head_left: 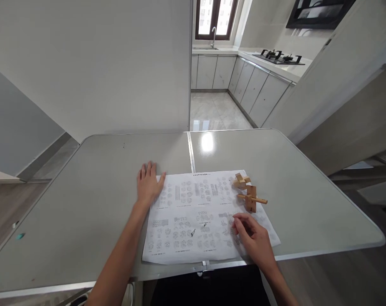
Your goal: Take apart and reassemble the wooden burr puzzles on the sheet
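A white printed sheet [195, 216] full of small diagrams lies on the grey folding table [84, 204]. My left hand [148, 182] rests flat, fingers stretched out, on the sheet's far left corner. My right hand [253, 238] lies on the sheet's near right part with fingers curled loosely down onto the paper and nothing visible in them. Just beyond it are two wooden puzzle pieces: a small cross-shaped one [241, 181] and a larger one with a protruding stick [252, 199], both on the sheet's right side, untouched.
A metal seam [190, 148] runs down the table's middle. Behind the table stands a white wall panel [100, 63]. Through the opening lies a kitchen with cabinets [253, 85], a sink tap [213, 36] and a gas hob [280, 57]. A small teal mark [20, 236] sits at the table's left edge.
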### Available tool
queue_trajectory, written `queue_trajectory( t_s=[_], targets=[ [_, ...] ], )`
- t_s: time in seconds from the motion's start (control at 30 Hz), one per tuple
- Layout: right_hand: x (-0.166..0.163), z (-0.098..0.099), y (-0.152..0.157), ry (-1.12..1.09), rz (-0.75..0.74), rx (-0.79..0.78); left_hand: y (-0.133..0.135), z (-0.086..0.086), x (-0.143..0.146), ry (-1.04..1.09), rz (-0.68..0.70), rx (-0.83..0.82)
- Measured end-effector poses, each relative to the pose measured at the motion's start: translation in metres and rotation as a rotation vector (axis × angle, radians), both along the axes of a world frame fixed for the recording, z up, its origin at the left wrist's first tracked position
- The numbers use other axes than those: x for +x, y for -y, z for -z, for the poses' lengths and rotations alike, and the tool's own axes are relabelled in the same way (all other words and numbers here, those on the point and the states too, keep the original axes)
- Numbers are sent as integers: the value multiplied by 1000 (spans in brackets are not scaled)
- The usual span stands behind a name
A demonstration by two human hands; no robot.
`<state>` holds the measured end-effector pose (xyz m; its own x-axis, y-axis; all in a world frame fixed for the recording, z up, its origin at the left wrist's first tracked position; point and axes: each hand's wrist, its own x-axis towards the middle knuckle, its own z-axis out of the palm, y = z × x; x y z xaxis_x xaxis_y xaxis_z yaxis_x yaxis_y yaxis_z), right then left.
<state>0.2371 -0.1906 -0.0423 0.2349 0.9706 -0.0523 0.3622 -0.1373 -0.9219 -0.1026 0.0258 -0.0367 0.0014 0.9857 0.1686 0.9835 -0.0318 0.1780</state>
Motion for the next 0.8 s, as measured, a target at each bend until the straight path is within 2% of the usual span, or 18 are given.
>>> queue_trajectory(
  t_s=[0.13,0.23,0.43,0.8],
  targets=[
    [-2,-2,-2,2,10,19,-28,2,-7,36,-17,22],
    [-3,-5,-4,3,21,33,-37,2,-11,58,-20,44],
    [-4,-5,-4,0,38,8,-30,1,-18,168,82,67],
    [-6,-7,-2,-4,50,4,-24,4,-19,219,99,64]
  ],
)
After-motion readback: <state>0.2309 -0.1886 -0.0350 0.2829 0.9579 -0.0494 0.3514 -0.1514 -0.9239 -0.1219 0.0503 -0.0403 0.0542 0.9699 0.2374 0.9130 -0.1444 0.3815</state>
